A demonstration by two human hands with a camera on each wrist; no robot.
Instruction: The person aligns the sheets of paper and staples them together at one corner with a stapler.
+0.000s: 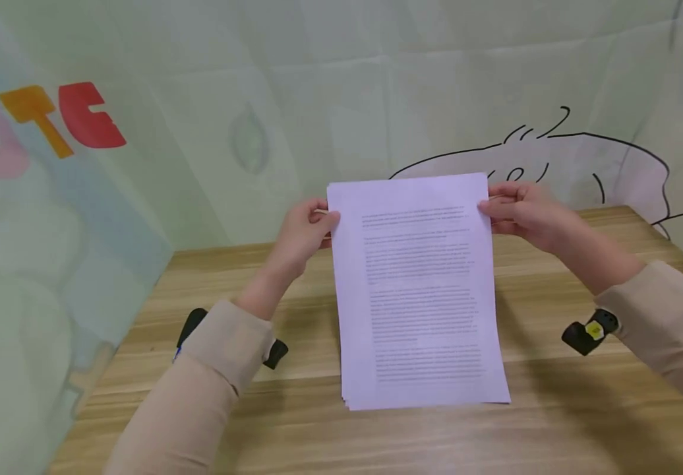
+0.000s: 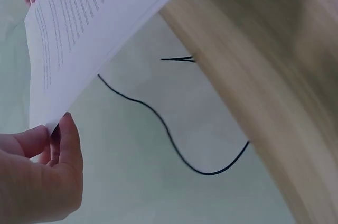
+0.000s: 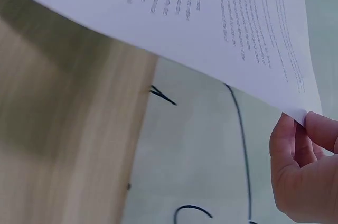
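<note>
A thin stack of printed paper sheets (image 1: 418,290) is held up in front of me, its text side facing the head view. At the lower left corner the sheets' edges are slightly offset. My left hand (image 1: 308,231) pinches the left edge near the top, thumb in front and fingers behind. On the opposite side, my right hand (image 1: 525,214) pinches the right edge close to the upper corner. The left wrist view shows the left thumb and fingers (image 2: 68,145) meeting at the paper's edge. A matching pinch by the right thumb (image 3: 322,131) appears in the right wrist view.
Below the paper lies a wooden table (image 1: 294,422), its far edge meeting a pale printed cloth backdrop (image 1: 211,132). A black object (image 1: 193,323) with a bit of blue shows partly behind the left sleeve. A black wrist device (image 1: 591,330) with a yellow sticker hangs by the right cuff.
</note>
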